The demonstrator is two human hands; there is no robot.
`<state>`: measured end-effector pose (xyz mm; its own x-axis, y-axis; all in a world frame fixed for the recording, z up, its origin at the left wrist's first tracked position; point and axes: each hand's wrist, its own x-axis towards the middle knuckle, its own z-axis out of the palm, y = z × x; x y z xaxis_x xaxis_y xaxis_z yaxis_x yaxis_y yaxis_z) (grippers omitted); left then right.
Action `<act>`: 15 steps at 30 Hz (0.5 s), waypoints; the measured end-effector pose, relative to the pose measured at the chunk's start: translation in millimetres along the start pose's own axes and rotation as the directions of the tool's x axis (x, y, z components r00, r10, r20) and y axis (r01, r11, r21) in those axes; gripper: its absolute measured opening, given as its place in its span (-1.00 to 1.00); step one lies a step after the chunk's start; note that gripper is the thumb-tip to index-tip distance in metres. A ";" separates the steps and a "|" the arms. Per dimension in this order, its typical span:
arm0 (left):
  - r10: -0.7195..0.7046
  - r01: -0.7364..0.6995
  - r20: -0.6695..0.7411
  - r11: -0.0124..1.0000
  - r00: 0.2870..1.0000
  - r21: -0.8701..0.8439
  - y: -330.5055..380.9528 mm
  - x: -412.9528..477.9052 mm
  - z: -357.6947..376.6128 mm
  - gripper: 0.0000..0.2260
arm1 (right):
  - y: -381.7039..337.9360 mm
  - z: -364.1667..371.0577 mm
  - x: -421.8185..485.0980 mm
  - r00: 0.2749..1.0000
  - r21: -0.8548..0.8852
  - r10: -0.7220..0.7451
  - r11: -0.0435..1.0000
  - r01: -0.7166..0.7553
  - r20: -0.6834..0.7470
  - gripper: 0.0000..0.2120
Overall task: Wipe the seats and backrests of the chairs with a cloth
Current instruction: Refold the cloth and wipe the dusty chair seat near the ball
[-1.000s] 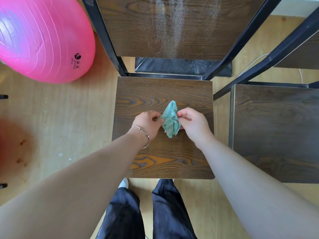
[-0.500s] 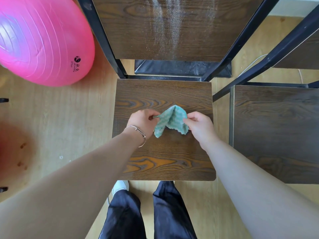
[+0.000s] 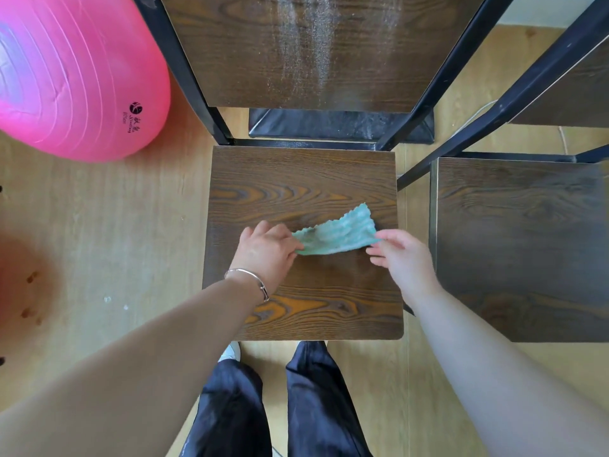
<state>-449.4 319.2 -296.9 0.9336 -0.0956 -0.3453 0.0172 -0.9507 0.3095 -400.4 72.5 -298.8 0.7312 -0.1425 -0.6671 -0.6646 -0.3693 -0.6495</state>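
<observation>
Standing at the near edge of the seat (image 3: 296,186), a person stretches a green cloth (image 3: 339,237) between 2 hands over the wood. The left hand (image 3: 267,252) pinches its left end, and the right hand (image 3: 403,258) nips its right corner between thumb and forefinger. Bunched 1 second ago, the cloth is now spread, apparently ready for wiping. Beyond, the backrest (image 3: 313,51) shows pale dusty streaks.

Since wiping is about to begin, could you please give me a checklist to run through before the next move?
1. The left hand pinches the cloth: ok.
2. The right hand pinches its other end: ok.
3. The cloth is spread over the seat: ok.
4. The backrest is free of dust: not ok, pale streaks.
5. The cloth is damp: cannot tell.
</observation>
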 end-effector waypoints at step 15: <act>-0.294 0.290 0.041 0.953 0.955 0.093 -25.9 -32.6 6.8 -0.46 | -16.7 67.0 -46.9 0.887 -0.320 -0.375 0.834 0.449 0.269 -0.73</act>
<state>-482.7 345.0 -299.7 0.8715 0.1762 -0.4576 0.2535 -0.9607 0.1129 -433.9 146.9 -281.1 0.8565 0.2588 -0.4465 -0.1765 -0.6661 -0.7247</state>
